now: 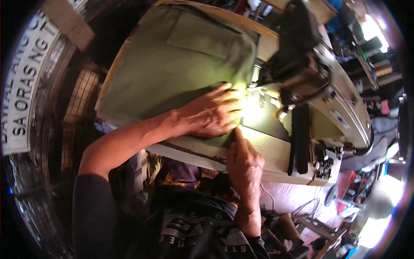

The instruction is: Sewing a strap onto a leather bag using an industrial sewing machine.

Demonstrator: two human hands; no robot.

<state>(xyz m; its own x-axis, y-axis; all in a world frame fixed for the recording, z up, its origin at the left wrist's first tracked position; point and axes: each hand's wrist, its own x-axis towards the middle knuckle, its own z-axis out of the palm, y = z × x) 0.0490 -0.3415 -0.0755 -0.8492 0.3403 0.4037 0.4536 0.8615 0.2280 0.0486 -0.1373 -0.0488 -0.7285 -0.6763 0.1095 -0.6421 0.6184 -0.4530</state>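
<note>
An olive-green fabric piece [142,56] with a stitched flap or pocket lies spread on the table. My left hand [211,110] rests palm-down on it, fingers spread, beside the brightly lit needle area of a sewing machine [302,73]. My right hand [246,162] is at the fabric's lower right edge, index finger reaching up close to my left hand's fingers; its other fingers are curled, and what they hold, if anything, is hidden. The glare at the needle hides detail there.
The pale sewing table [269,162] has a black mechanism [323,166] at its right end. A lettered board [28,99] stands at the far left. A cable [271,198] hangs below the table, and cluttered tools and materials fill the right side.
</note>
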